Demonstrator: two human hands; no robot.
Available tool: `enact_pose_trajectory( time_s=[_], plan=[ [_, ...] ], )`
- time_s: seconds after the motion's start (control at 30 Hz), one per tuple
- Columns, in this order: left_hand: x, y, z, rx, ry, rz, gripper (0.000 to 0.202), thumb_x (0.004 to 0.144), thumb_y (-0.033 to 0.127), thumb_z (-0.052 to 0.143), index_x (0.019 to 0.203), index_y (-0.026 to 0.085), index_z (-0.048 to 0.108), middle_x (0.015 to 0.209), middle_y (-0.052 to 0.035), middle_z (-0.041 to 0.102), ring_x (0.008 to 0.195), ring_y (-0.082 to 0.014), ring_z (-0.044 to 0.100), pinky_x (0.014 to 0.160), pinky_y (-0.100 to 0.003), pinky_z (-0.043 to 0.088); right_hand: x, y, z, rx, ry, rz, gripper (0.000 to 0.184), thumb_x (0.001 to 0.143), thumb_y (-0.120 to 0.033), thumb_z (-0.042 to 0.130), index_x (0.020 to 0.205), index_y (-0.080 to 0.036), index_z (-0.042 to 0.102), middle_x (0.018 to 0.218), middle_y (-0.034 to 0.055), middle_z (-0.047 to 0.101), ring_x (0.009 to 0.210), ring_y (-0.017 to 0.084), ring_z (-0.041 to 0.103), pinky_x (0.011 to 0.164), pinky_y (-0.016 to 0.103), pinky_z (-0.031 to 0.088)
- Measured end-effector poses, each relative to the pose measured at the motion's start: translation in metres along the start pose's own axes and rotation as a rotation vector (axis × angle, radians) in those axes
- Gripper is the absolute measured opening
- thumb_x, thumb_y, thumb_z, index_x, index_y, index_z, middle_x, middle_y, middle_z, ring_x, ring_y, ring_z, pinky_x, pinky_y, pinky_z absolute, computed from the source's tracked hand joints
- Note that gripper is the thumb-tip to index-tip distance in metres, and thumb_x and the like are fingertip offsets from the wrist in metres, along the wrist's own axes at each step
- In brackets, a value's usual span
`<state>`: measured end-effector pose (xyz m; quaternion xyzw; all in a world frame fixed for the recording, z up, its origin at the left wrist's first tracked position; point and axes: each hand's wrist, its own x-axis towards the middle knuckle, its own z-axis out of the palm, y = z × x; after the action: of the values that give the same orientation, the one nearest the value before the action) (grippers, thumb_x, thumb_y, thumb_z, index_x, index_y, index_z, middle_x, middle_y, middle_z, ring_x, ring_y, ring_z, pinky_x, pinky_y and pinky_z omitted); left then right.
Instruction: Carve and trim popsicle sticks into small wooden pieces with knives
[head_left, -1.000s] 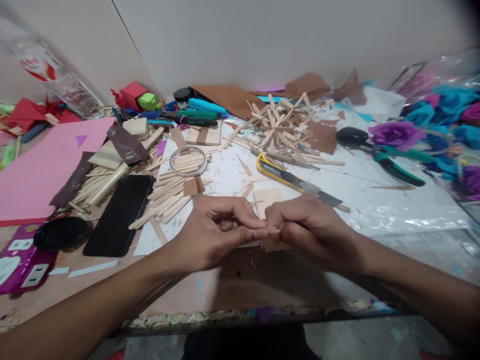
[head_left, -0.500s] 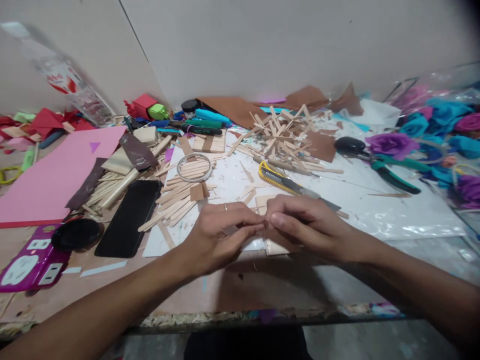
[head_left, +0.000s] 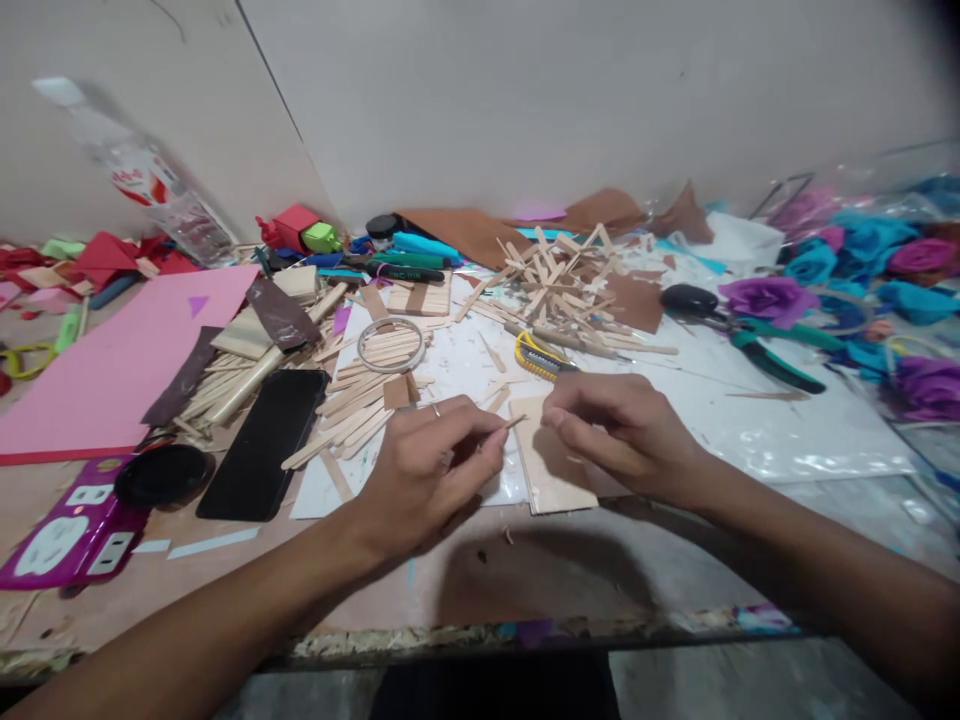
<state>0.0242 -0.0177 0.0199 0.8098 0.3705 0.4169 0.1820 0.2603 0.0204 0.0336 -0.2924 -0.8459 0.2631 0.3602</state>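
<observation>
Between the thumb and forefinger of my left hand (head_left: 435, 460) is a thin wooden stick piece (head_left: 516, 421), its tip pointing right. My right hand (head_left: 622, 430) is closed in a pinch a little to the right of that tip; whatever its fingers hold, if anything, cannot be made out. Under and between the hands lies a small pale wooden board (head_left: 559, 470), partly shaded. Just behind my right hand is a yellow and black utility knife (head_left: 541, 358), its front end hidden by the hand. Flat craft sticks (head_left: 356, 415) lie behind my left hand.
A roll of tape (head_left: 391, 345) lies on the craft sticks. A heap of snapped sticks (head_left: 559, 275) is at the back. Green-handled pliers (head_left: 776, 360) and paper flowers (head_left: 772, 300) lie right; a black phone (head_left: 262, 445) and pink sheet (head_left: 127, 370) lie left.
My hands have moved apart from touching fingertips, leaving the stick piece in my left hand. More of the wooden board now shows between them. The view has shifted slightly.
</observation>
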Motion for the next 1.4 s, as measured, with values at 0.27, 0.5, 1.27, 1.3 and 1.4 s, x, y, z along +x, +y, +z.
enact_pose_trajectory(
  time_s=[0.27, 0.5, 1.27, 1.3, 1.4],
  plan=[
    [0.004, -0.015, -0.001, 0.07, 0.013, -0.136, 0.008, 0.094, 0.015, 0.07, 0.093, 0.016, 0.077, 0.081, -0.0009, 0.073, 0.07, -0.0107, 0.061, 0.068, -0.025, 0.045, 0.002, 0.014, -0.012, -0.315, -0.127, -0.057, 0.014, 0.096, -0.023, 0.064, 0.087, -0.015, 0.071, 0.084, 0.0048, 0.062, 0.076, 0.017, 0.058, 0.068, 0.031, 0.042],
    [0.002, -0.029, 0.005, 0.094, -0.172, -0.042, 0.013, 0.099, 0.021, 0.065, 0.098, 0.016, 0.076, 0.096, -0.0072, 0.076, 0.089, -0.0182, 0.068, 0.08, -0.031, 0.051, 0.0, 0.011, 0.008, -0.483, -0.288, 0.024, 0.021, 0.104, -0.024, 0.051, 0.097, -0.016, 0.069, 0.097, 0.0075, 0.06, 0.08, 0.018, 0.058, 0.068, 0.032, 0.041],
    [0.006, 0.005, 0.013, -0.969, -0.019, -0.756, 0.022, 0.079, 0.029, 0.088, 0.081, 0.011, 0.076, 0.062, -0.0052, 0.074, 0.048, -0.0099, 0.065, 0.05, -0.018, 0.054, 0.001, -0.009, 0.037, 0.463, 0.058, 0.326, 0.018, 0.102, -0.028, 0.058, 0.089, -0.017, 0.063, 0.077, 0.0004, 0.064, 0.069, 0.012, 0.059, 0.063, 0.025, 0.047],
    [0.006, 0.005, 0.014, -0.975, -0.019, -0.763, 0.022, 0.078, 0.029, 0.089, 0.08, 0.011, 0.076, 0.061, -0.0049, 0.073, 0.048, -0.0102, 0.064, 0.05, -0.019, 0.054, 0.001, -0.009, 0.036, 0.474, 0.043, 0.329, 0.018, 0.102, -0.029, 0.058, 0.089, -0.017, 0.063, 0.078, 0.0009, 0.065, 0.069, 0.013, 0.059, 0.063, 0.025, 0.047],
    [0.006, 0.006, 0.015, -0.961, 0.018, -0.783, 0.023, 0.077, 0.031, 0.089, 0.082, 0.012, 0.078, 0.066, -0.0059, 0.075, 0.05, -0.0101, 0.064, 0.05, -0.02, 0.054, 0.001, -0.01, 0.033, 0.514, 0.057, 0.358, 0.018, 0.102, -0.032, 0.058, 0.09, -0.018, 0.061, 0.078, 0.0017, 0.066, 0.069, 0.013, 0.06, 0.064, 0.026, 0.048]
  ],
)
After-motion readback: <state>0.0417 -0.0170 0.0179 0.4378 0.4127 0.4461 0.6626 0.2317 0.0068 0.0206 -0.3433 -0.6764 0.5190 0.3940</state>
